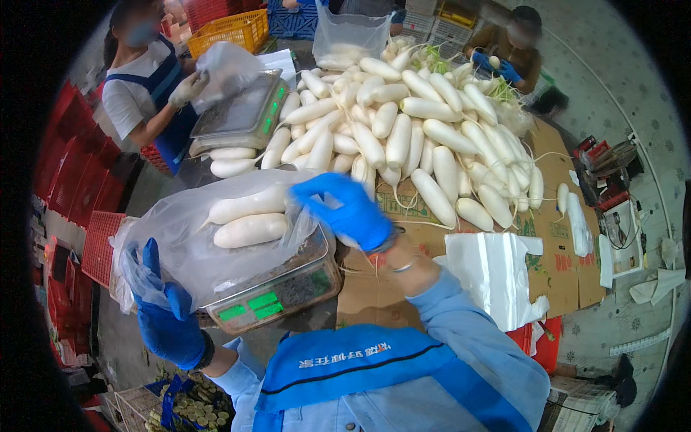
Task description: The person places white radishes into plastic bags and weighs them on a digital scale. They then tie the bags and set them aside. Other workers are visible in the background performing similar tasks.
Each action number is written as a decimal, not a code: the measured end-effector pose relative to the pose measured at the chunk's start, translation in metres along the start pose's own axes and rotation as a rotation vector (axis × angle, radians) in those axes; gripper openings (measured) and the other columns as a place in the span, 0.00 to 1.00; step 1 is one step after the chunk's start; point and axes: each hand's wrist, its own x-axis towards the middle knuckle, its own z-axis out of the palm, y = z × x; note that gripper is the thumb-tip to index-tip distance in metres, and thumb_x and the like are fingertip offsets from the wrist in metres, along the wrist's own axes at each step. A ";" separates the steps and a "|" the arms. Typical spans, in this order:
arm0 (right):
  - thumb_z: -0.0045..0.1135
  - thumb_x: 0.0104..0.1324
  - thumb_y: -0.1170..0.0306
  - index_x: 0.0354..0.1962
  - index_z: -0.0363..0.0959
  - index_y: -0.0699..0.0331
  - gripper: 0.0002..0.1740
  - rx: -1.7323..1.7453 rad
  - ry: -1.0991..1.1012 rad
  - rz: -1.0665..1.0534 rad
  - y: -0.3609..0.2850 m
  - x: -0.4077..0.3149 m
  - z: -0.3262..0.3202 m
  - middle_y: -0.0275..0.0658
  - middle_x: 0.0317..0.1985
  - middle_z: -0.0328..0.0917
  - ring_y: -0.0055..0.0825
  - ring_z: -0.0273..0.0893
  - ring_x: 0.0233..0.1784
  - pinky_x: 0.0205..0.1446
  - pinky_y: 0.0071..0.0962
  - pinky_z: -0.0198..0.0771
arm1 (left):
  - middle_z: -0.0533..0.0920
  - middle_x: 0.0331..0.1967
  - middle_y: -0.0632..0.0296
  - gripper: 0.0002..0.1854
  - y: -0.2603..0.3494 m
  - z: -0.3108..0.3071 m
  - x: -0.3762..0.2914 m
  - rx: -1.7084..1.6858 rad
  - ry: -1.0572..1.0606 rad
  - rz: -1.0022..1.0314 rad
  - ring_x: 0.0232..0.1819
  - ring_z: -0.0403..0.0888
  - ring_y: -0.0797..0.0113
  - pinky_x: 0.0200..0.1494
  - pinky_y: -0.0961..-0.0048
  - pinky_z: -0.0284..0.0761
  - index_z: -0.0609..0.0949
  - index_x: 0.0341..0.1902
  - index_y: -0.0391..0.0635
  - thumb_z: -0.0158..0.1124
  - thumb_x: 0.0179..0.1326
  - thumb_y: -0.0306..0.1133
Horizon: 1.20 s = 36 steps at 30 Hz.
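A clear plastic bag (178,216) lies over the weighing scale (270,305) in front of me, with two white radishes (251,230) in it. My left hand (167,318), in a blue glove, has the bag's left edge between thumb and fingers. At the opposite side of the bag is my right hand (345,210), also blue-gloved and blurred. Its fingertips meet the bag's edge, but whether they grip the film is unclear. Beyond the hands rises a big heap of white radishes (399,135).
Flattened cardboard (378,291) covers the table, with a stack of white plastic bags (486,275) at right. A second scale (237,119) stands far left, beside a person (146,81) handling a bag. Another person (507,54) holds a radish across the heap. Red crates (81,173) line the left.
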 end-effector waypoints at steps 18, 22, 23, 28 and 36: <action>0.63 0.49 0.68 0.49 0.64 0.67 0.30 0.225 0.564 0.687 0.094 -0.111 -0.148 0.38 0.35 0.73 0.22 0.71 0.30 0.28 0.22 0.71 | 0.59 0.63 0.46 0.37 0.001 0.023 0.004 -0.468 -0.020 -0.094 0.28 0.68 0.80 0.20 0.89 0.59 0.49 0.67 0.39 0.50 0.58 0.38; 0.65 0.45 0.70 0.55 0.60 0.69 0.38 -0.095 -0.063 0.394 -0.021 -0.054 -0.132 0.42 0.46 0.72 0.27 0.72 0.46 0.50 0.27 0.69 | 0.61 0.58 0.36 0.37 0.005 0.026 0.008 -0.388 0.017 -0.081 0.19 0.69 0.77 0.17 0.88 0.62 0.53 0.65 0.36 0.53 0.56 0.41; 0.66 0.44 0.67 0.55 0.61 0.66 0.39 -0.127 -0.193 0.377 -0.042 -0.039 -0.121 0.42 0.47 0.72 0.28 0.72 0.47 0.51 0.28 0.68 | 0.63 0.58 0.36 0.37 0.006 0.028 0.007 -0.430 0.098 -0.115 0.17 0.67 0.78 0.15 0.88 0.61 0.53 0.65 0.36 0.52 0.56 0.41; 0.62 0.44 0.54 0.55 0.63 0.57 0.39 -0.397 -0.488 0.019 -0.053 0.021 0.000 0.46 0.45 0.73 0.40 0.74 0.44 0.48 0.34 0.69 | 0.65 0.55 0.35 0.37 0.014 0.027 0.000 -0.446 0.087 -0.140 0.12 0.65 0.78 0.13 0.88 0.59 0.51 0.66 0.36 0.51 0.57 0.41; 0.61 0.48 0.52 0.57 0.59 0.58 0.41 -0.654 -0.515 -0.120 0.003 0.029 0.096 0.44 0.42 0.72 0.41 0.75 0.37 0.37 0.37 0.71 | 0.68 0.58 0.49 0.30 0.015 0.017 -0.010 -0.721 -0.227 -0.039 0.43 0.71 0.73 0.37 0.85 0.66 0.55 0.64 0.31 0.48 0.58 0.26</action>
